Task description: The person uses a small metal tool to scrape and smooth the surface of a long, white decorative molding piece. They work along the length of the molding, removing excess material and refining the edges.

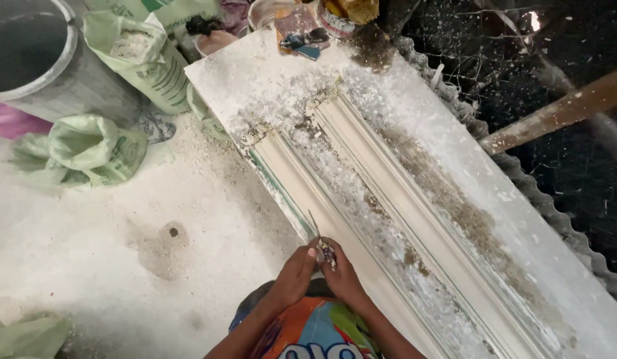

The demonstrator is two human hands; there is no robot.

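Both hands are meeting at the 6 o'clock edge of the frame, just over the near edge of the long white moulding (388, 199). Left hand (296, 272) is curling its fingers around the lower end of a thin blade tool (321, 240); right hand (343, 276) is closing on the same handle from the other side, thumb up against it. A two-handed pinch, probably for fine control of the tip. The blade is pointing toward 11 o'clock, tip sitting at the moulding's near rail; I can't tell whether it is touching.

The moulding is running from 11 o'clock to 5 o'clock on a white slab (255, 73) dusted with powder and chips, brown patches in its channels. At 12 o'clock, small tools and containers (302, 30) are lying at the slab's far end, within reach. At 10 o'clock, green sacks (142, 60) are leaning beside a grey drum (62, 73). A wooden pole (561, 110) is crossing at 2 o'clock.
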